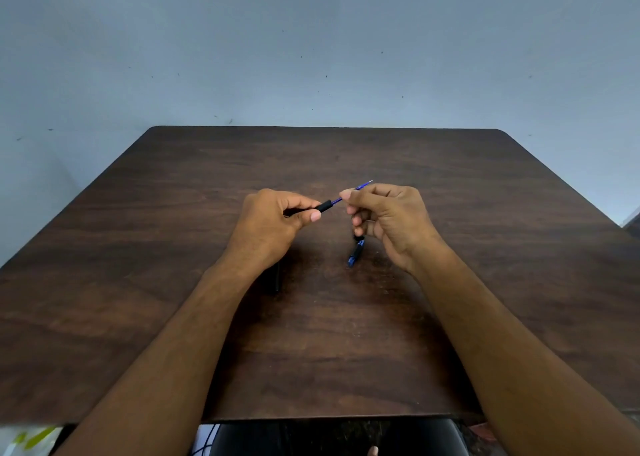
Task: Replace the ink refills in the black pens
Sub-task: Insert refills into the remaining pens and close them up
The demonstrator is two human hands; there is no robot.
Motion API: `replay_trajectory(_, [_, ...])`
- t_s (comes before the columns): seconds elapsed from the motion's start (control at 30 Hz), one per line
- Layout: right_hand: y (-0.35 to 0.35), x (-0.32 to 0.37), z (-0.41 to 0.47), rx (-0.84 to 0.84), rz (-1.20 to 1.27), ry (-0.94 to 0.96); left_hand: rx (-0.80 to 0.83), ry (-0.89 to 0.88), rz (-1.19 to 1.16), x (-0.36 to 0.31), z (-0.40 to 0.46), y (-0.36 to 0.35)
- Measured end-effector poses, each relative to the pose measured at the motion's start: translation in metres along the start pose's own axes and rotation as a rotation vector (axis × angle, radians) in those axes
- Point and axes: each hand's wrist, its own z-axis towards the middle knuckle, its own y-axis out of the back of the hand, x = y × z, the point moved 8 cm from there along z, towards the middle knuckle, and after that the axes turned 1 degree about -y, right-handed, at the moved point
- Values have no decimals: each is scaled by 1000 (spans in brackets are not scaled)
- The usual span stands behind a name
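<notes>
My left hand (273,218) grips a black pen barrel (323,207) above the middle of the brown table (485,248). A thin blue ink refill (360,187) sticks out of the barrel's open end, its metal tip pointing up and to the right. My right hand (384,218) pinches this refill between thumb and forefinger. The lower fingers of the same hand also hold a black and blue pen part (356,252) that hangs down toward the table. Another black pen (277,277) lies on the table, mostly hidden under my left wrist.
A plain grey wall (311,57) stands right behind the table's far edge. A dark chair seat (329,438) shows below the near edge, and something pale green and white (31,438) sits at the bottom left.
</notes>
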Motion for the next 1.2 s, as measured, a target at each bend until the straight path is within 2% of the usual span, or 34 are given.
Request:
replay_trajectory(0.13, [-4, 5, -2, 23, -50, 42, -10, -35, -15, -1, 0, 1])
replay_trajectory(0.33, [-2, 22, -8, 6, -83, 201, -58, -81, -37, -4, 1, 6])
replay_trajectory(0.57, [-13, 20, -13, 60, -259, 237, -76, -118, -50, -7, 0, 8])
replay_trajectory(0.8, [-9, 31, -17, 77, -129, 299, -102, -89, -26, -5, 1, 11])
replay_trajectory(1.03, [-6, 33, -17, 23, -153, 313, -123, -88, -5, -6, 0, 14])
replay_trajectory(1.2, [-9, 33, -19, 61, -166, 299, -129, -88, 6, -6, 0, 15])
